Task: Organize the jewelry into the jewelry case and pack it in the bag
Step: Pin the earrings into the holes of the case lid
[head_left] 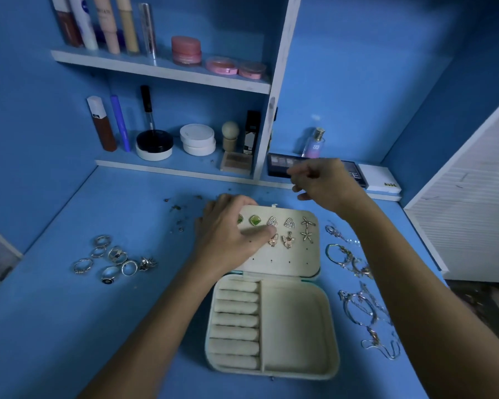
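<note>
On the upper shelf stand tall cosmetic tubes and pink jars. Below, round white jars sit beside a small brush. A perfume bottle stands behind an eyeshadow palette on the blue bench.

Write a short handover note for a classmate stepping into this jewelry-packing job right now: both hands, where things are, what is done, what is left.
Left hand: rests on the open jewelry case lid, steadying it, thumb by the butterfly earrings.
Right hand: raised above the lid, fingers curled; whether it pinches anything is too small to tell.
Done: green, triangle, starfish and butterfly earrings sit on the lid panel.
Left: rings lie on the table left of the case; necklaces and bracelets lie to its right. Ring rolls and the side compartment hold nothing. No bag in view.
</note>
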Demonstrator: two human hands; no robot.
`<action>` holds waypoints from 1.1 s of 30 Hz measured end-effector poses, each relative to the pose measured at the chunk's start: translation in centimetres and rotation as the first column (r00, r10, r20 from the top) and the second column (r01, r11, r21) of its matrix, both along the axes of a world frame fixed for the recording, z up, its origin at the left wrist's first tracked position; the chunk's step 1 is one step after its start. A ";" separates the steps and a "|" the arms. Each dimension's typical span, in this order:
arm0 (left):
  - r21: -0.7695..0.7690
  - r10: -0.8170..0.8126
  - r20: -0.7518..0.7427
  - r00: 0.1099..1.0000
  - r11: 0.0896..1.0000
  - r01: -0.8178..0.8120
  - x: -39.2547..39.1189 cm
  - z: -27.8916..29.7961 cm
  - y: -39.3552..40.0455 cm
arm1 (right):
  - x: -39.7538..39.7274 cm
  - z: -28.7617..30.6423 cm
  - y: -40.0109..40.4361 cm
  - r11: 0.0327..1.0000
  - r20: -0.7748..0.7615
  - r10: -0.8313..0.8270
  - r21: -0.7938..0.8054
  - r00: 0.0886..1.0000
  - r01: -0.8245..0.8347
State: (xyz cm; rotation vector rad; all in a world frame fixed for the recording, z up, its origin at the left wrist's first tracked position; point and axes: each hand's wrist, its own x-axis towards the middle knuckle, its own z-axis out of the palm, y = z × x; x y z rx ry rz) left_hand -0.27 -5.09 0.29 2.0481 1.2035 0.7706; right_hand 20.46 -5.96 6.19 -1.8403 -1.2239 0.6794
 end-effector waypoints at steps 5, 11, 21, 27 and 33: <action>0.049 -0.028 0.019 0.999 0.998 0.028 -0.5 1.1 -0.7 | 1.4 -0.2 -3.5 0.998 -0.155 -0.028 -0.061 0.987 0.019; -0.029 -0.040 0.071 0.997 0.999 0.042 -0.6 1.6 -1.6 | 0.5 -0.5 -5.7 1.000 -0.171 -0.019 0.005 0.985 0.020; -0.267 0.046 0.164 0.985 0.964 0.000 -1.1 1.6 -1.6 | 0.4 -0.4 -6.5 0.998 -0.205 -0.031 0.053 0.978 0.042; -0.312 0.124 0.166 0.978 0.948 -0.067 -1.3 1.9 -2.3 | 0.3 -0.1 -6.9 0.996 -0.236 -0.028 0.076 0.971 0.048; -0.313 0.153 0.140 0.978 0.944 -0.103 -1.0 1.9 -2.7 | 0.1 0.0 -7.3 0.994 -0.251 -0.036 0.089 0.967 0.060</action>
